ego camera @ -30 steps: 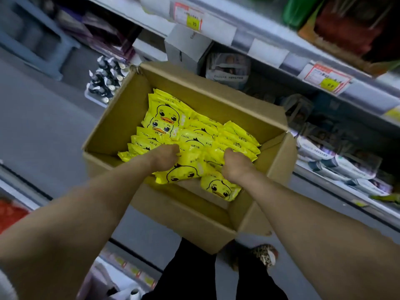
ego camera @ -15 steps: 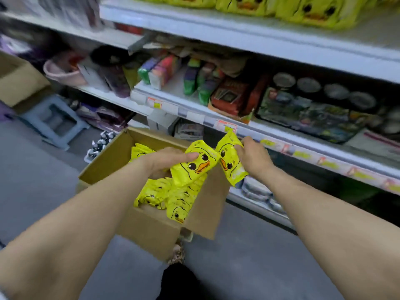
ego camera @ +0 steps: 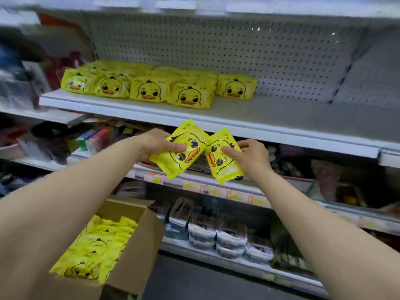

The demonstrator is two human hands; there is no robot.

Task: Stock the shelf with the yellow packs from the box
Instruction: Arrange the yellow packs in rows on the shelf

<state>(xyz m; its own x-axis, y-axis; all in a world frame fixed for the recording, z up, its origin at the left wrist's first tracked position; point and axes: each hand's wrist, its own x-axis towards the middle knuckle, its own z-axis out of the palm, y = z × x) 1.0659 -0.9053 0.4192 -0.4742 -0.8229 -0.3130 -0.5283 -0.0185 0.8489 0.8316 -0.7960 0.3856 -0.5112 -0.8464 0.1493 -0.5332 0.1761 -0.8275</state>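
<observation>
Fingers (ego camera: 175, 147) of the left hand (ego camera: 154, 146) curl round one yellow pack (ego camera: 191, 155), one digit lying across its printed duck face. The right hand (ego camera: 254, 158) grips a second pack (ego camera: 217, 163) the same way, and the two packs touch edge to edge.

The white shelf (ego camera: 270, 118) above them carries the shelved packs (ego camera: 149, 90), a row standing face forward on its left part. At lower left, the open cardboard box (ego camera: 140, 245) holds a loose heap of boxed packs (ego camera: 97, 245).

Both bare arms reach forward and up, with the hands near each other just below the shelf's front edge. Each held pack is tilted, its lower end sticking out below the fingers.
</observation>
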